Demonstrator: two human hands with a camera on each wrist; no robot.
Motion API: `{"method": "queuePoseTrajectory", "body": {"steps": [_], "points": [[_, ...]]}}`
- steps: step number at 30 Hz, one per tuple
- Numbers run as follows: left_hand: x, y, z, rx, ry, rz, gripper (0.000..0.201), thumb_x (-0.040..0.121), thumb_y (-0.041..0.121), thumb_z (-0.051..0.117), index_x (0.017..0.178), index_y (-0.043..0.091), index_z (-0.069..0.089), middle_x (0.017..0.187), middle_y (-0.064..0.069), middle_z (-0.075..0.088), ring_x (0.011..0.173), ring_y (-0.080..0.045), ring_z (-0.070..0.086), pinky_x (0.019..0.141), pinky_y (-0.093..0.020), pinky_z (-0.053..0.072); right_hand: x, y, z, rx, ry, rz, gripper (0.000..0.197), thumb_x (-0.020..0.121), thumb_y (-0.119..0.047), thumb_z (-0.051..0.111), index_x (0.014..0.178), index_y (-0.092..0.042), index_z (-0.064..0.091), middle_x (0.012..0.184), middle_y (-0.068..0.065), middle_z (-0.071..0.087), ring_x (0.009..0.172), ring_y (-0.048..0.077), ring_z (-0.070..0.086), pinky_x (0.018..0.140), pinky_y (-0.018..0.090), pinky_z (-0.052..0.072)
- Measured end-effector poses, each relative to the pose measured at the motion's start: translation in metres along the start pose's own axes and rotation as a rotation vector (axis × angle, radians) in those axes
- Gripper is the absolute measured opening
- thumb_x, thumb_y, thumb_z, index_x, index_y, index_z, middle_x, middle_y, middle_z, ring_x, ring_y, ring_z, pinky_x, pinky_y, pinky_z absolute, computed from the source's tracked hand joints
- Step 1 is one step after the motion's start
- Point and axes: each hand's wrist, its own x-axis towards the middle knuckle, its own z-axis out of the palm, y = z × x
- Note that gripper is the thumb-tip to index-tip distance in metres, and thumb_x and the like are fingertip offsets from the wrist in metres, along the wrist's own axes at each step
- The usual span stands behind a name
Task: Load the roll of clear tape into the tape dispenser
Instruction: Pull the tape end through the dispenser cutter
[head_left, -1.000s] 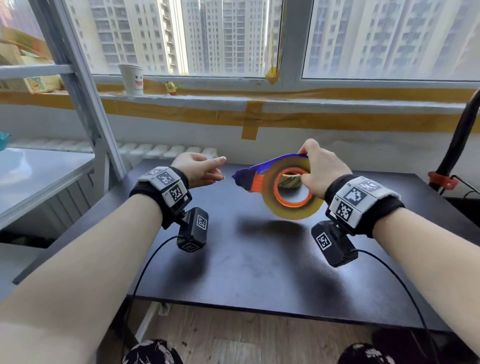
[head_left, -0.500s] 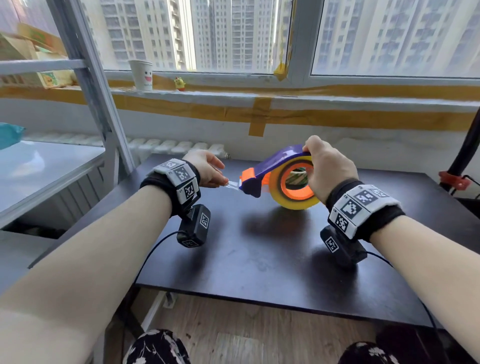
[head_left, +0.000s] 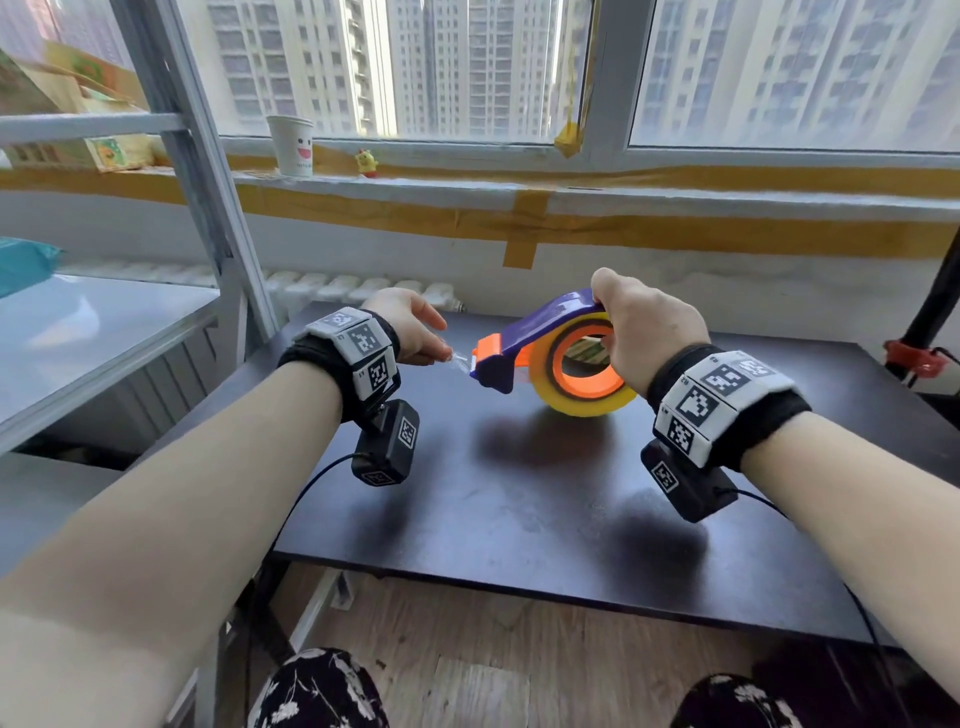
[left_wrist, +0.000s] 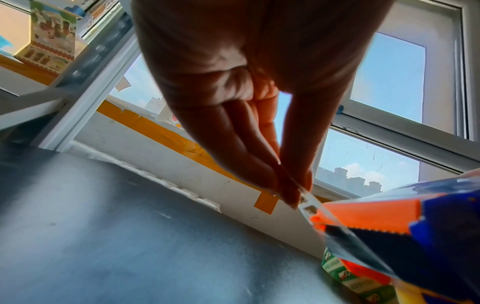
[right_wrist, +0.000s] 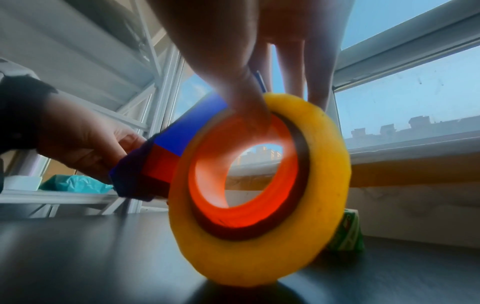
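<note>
The tape dispenser (head_left: 524, 338) is blue with an orange nose and an orange hub. The yellowish roll of clear tape (head_left: 587, 400) sits on that hub (right_wrist: 244, 164), its lower edge at the dark table (head_left: 519, 493). My right hand (head_left: 644, 332) grips the dispenser from above, thumb inside the hub. My left hand (head_left: 415, 332) pinches the free tape end (left_wrist: 306, 203) just left of the orange nose (left_wrist: 369, 216), thumb against fingers. The clear strip (head_left: 460, 358) spans the short gap between my fingers and the cutter.
A green carton (right_wrist: 348, 232) stands behind the roll near the wall. A paper cup (head_left: 291, 145) and a small yellow toy (head_left: 367, 162) sit on the windowsill. A white shelf unit (head_left: 104, 332) stands at the left. A black stand with a red clamp (head_left: 909, 358) is at the right.
My left hand moved to the dispenser's nose and took hold of the tape end. My right hand lowered the dispenser and roll toward the table.
</note>
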Motion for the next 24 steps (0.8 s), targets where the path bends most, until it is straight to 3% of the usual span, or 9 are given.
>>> {"method": "queuePoseTrajectory", "body": {"steps": [3, 5, 7, 10, 13, 15, 17, 20, 24], "points": [[0.0, 0.003, 0.0, 0.018, 0.002, 0.02, 0.019, 0.077, -0.003, 0.069, 0.09, 0.006, 0.06, 0.073, -0.01, 0.065, 0.047, -0.007, 0.065, 0.048, -0.014, 0.054, -0.002, -0.001, -0.004, 0.04, -0.001, -0.054, 0.02, 0.088, -0.021, 0.055, 0.102, -0.011, 0.044, 0.104, 0.011, 0.06, 0.089, 0.034, 0.055, 0.068, 0.035, 0.039], [-0.002, 0.004, 0.001, 0.033, 0.016, 0.033, 0.012, 0.081, -0.001, 0.067, 0.087, 0.007, 0.059, 0.072, -0.009, 0.065, 0.045, -0.005, 0.065, 0.048, -0.014, 0.054, -0.005, -0.002, -0.004, 0.088, 0.01, -0.062, 0.031, 0.091, -0.039, 0.049, 0.099, -0.009, 0.047, 0.103, 0.012, 0.057, 0.092, 0.034, 0.055, 0.07, 0.035, 0.037], [-0.003, 0.004, 0.002, 0.05, 0.04, 0.053, 0.016, 0.08, -0.002, 0.067, 0.093, 0.006, 0.06, 0.079, -0.012, 0.066, 0.057, -0.012, 0.067, 0.054, -0.017, 0.056, -0.005, -0.003, -0.005, 0.167, 0.025, -0.023, 0.034, 0.094, -0.04, 0.043, 0.097, -0.007, 0.048, 0.106, 0.014, 0.052, 0.088, 0.034, 0.053, 0.072, 0.037, 0.039], [-0.006, 0.001, 0.004, 0.094, 0.091, 0.094, 0.021, 0.075, -0.001, 0.071, 0.093, 0.008, 0.063, 0.093, -0.018, 0.07, 0.076, -0.025, 0.069, 0.073, -0.029, 0.06, 0.0, -0.004, -0.004, 0.324, 0.028, 0.034, 0.032, 0.093, -0.036, 0.047, 0.101, -0.005, 0.05, 0.112, 0.015, 0.05, 0.084, 0.028, 0.049, 0.079, 0.037, 0.043], [-0.01, -0.001, 0.006, 0.12, 0.089, 0.099, 0.024, 0.07, -0.001, 0.076, 0.089, 0.009, 0.064, 0.097, -0.022, 0.071, 0.075, -0.027, 0.068, 0.079, -0.036, 0.06, 0.008, -0.006, -0.003, 0.382, -0.127, 0.137, 0.05, 0.086, -0.043, 0.055, 0.125, -0.011, 0.046, 0.128, 0.012, 0.049, 0.112, 0.029, 0.052, 0.094, 0.035, 0.04], [-0.012, -0.003, 0.006, 0.149, 0.084, 0.096, 0.022, 0.069, -0.001, 0.076, 0.077, 0.014, 0.061, 0.097, -0.024, 0.071, 0.074, -0.03, 0.068, 0.082, -0.041, 0.059, 0.014, -0.008, -0.003, 0.363, -0.225, 0.194, 0.056, 0.085, -0.045, 0.056, 0.128, -0.01, 0.047, 0.125, 0.012, 0.055, 0.115, 0.029, 0.052, 0.091, 0.033, 0.039], [-0.011, -0.005, 0.006, 0.181, 0.101, 0.103, 0.027, 0.07, 0.001, 0.074, 0.069, 0.021, 0.058, 0.095, -0.024, 0.072, 0.077, -0.033, 0.071, 0.082, -0.043, 0.059, 0.02, -0.01, -0.004, 0.349, -0.249, 0.213, 0.043, 0.083, -0.045, 0.057, 0.106, -0.009, 0.056, 0.098, 0.009, 0.058, 0.094, 0.029, 0.053, 0.077, 0.032, 0.038], [-0.01, -0.006, 0.006, 0.212, 0.115, 0.116, 0.025, 0.072, 0.004, 0.072, 0.067, 0.024, 0.057, 0.091, -0.022, 0.073, 0.074, -0.032, 0.07, 0.081, -0.041, 0.06, 0.024, -0.012, -0.005, 0.383, -0.274, 0.243, 0.039, 0.077, -0.048, 0.062, 0.069, -0.013, 0.046, 0.069, 0.002, 0.048, 0.07, 0.024, 0.047, 0.058, 0.032, 0.033], [-0.009, -0.004, 0.007, 0.248, 0.114, 0.131, 0.016, 0.075, 0.007, 0.07, 0.074, 0.02, 0.06, 0.082, -0.016, 0.072, 0.069, -0.028, 0.069, 0.079, -0.037, 0.06, 0.025, -0.016, -0.001, 0.41, -0.285, 0.253, 0.045, 0.07, -0.058, 0.066, 0.061, -0.021, 0.042, 0.065, -0.004, 0.046, 0.067, 0.021, 0.048, 0.052, 0.028, 0.032]]}}
